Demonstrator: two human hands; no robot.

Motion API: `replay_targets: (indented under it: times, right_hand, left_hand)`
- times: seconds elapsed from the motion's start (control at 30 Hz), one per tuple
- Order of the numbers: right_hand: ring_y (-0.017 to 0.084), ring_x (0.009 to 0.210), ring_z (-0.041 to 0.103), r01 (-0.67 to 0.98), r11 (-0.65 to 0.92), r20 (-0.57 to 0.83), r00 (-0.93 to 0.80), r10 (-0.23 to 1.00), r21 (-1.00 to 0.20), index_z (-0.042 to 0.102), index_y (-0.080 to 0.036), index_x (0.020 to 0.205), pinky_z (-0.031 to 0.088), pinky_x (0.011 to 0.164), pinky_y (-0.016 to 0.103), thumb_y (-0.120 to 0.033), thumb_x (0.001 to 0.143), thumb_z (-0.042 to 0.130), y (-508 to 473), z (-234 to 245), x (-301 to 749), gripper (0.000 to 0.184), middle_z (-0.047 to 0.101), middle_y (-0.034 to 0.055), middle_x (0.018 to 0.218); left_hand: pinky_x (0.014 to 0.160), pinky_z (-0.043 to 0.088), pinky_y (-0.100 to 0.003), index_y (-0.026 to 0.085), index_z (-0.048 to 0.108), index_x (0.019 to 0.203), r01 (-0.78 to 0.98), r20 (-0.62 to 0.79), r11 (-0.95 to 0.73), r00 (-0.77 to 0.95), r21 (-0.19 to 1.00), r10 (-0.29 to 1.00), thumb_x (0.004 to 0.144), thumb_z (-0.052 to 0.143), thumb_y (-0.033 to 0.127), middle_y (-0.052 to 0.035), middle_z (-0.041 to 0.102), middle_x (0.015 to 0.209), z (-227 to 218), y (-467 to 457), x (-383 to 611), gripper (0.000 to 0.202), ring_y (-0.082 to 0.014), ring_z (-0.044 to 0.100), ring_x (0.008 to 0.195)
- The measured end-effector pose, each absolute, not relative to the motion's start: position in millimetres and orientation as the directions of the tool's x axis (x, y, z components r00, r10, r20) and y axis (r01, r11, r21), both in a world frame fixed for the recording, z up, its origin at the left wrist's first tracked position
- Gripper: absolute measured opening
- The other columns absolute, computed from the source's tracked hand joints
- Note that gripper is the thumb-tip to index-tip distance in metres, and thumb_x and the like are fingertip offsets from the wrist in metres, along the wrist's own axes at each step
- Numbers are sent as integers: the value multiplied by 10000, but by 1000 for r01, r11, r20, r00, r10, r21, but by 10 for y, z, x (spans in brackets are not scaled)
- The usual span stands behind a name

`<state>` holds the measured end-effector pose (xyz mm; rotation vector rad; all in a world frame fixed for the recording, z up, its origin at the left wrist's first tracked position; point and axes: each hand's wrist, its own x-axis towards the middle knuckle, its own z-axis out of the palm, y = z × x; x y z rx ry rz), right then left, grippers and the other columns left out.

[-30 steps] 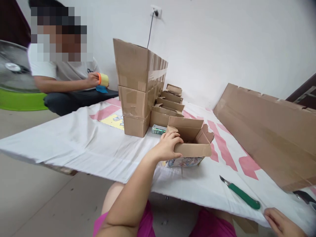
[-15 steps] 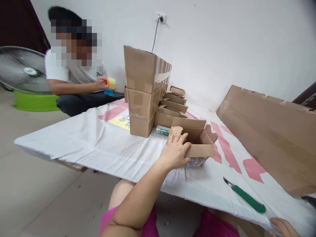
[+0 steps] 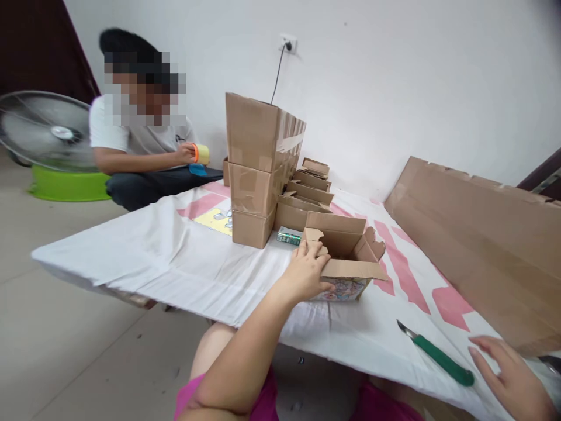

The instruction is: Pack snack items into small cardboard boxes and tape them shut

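A small cardboard box [image 3: 346,289] stands on the white-covered table with its top flaps raised and a printed picture on its front. My left hand [image 3: 303,273] grips its near left corner, fingers over the side flap and thumb against the front. At the right edge my right hand [image 3: 511,374] hovers with thumb and fingers apart, holding nothing. Just left of it lies a utility knife [image 3: 442,359] with a green handle, its blade pointing away to the left. A shiny green-and-white carton [image 3: 288,235] lies behind my left hand.
Taped cardboard boxes [image 3: 252,187] form a tall stack behind; beside it runs a row of open boxes [image 3: 302,210]. A large cardboard sheet [image 3: 473,245] leans at the right. Across the table [image 3: 144,257] a co-worker [image 3: 144,140] holds a roll of tape [image 3: 201,154]. A fan [image 3: 52,131] stands left.
My right hand has come further into view, up beside the utility knife, with its fingers parted. My left hand has shifted slightly, and the box's near flap now tips further outward.
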<state>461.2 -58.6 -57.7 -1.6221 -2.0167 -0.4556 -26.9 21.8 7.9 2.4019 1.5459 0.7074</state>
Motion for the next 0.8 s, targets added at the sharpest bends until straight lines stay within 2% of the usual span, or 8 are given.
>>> replay_targets:
  times: [0.17, 0.27, 0.37, 0.5, 0.57, 0.67, 0.73, 0.8]
  right_hand:
    - [258, 974, 599, 865, 481, 713, -425, 557, 141, 584, -202, 1027, 458, 893, 435, -342, 889, 506, -70, 59, 3657, 211, 638, 104, 1006]
    - [281, 1085, 562, 845, 520, 785, -406, 467, 127, 552, -203, 1115, 437, 952, 472, -309, 895, 516, 198, 344, 3059, 247, 602, 124, 1119]
    - [314, 1210, 494, 806, 584, 771, -434, 466, 101, 470, -196, 1277, 393, 1013, 534, -326, 908, 500, 497, 510, 2573, 392, 543, 146, 1275]
    - [374, 1339, 359, 797, 599, 656, -497, 568, 85, 337, -144, 1406, 330, 1060, 600, -420, 877, 535, 916, 583, 2163, 629, 426, 173, 1428]
    - [390, 1308, 391, 815, 574, 608, -494, 621, 76, 396, -113, 1365, 350, 1034, 611, -432, 854, 557, 1044, 588, 2069, 624, 478, 185, 1379]
    - [327, 1079, 570, 820, 571, 536, -502, 679, 45, 573, -143, 1150, 454, 925, 543, -359, 863, 539, 1032, 566, 2039, 361, 646, 136, 1112]
    - [267, 933, 612, 790, 613, 493, -547, 677, 34, 624, -180, 1006, 496, 854, 474, -301, 877, 514, 903, 519, 2062, 208, 673, 90, 962]
    - [254, 943, 609, 750, 659, 468, -603, 647, 57, 636, -197, 977, 504, 851, 454, -266, 883, 507, 741, 449, 2093, 173, 668, 86, 982]
  left_hand:
    - [1056, 325, -609, 196, 643, 1117, 787, 339, -483, 366, 385, 867, 696, 700, 611, -147, 492, 1293, 147, 118, -237, 594, -444, 277, 1333]
    - [1043, 338, -608, 198, 659, 1070, 801, 336, -472, 359, 369, 871, 697, 686, 631, -136, 524, 1212, 178, 63, -215, 572, -446, 306, 1301]
    - [1032, 346, -611, 204, 656, 1085, 803, 319, -476, 374, 359, 871, 696, 686, 631, -133, 523, 1207, 195, 19, -205, 579, -452, 312, 1293]
    - [1020, 362, -592, 228, 663, 1061, 789, 338, -504, 395, 350, 854, 694, 699, 614, -119, 524, 1196, 197, -30, -228, 534, -433, 317, 1296]
    - [1024, 364, -573, 224, 674, 1020, 776, 354, -527, 412, 347, 840, 684, 691, 644, -117, 542, 1173, 208, -53, -266, 538, -419, 331, 1291]
    - [985, 416, -501, 221, 672, 1023, 737, 370, -558, 431, 382, 823, 707, 655, 666, -109, 584, 1121, 257, -74, -353, 546, -359, 462, 1187]
    - [901, 472, -434, 217, 667, 1021, 718, 385, -541, 394, 438, 835, 780, 628, 600, -93, 614, 1067, 296, -62, -407, 454, -290, 565, 1033]
    - [840, 495, -398, 206, 663, 965, 732, 465, -480, 251, 483, 849, 840, 619, 480, -77, 627, 995, 312, -16, -435, 304, -248, 594, 935]
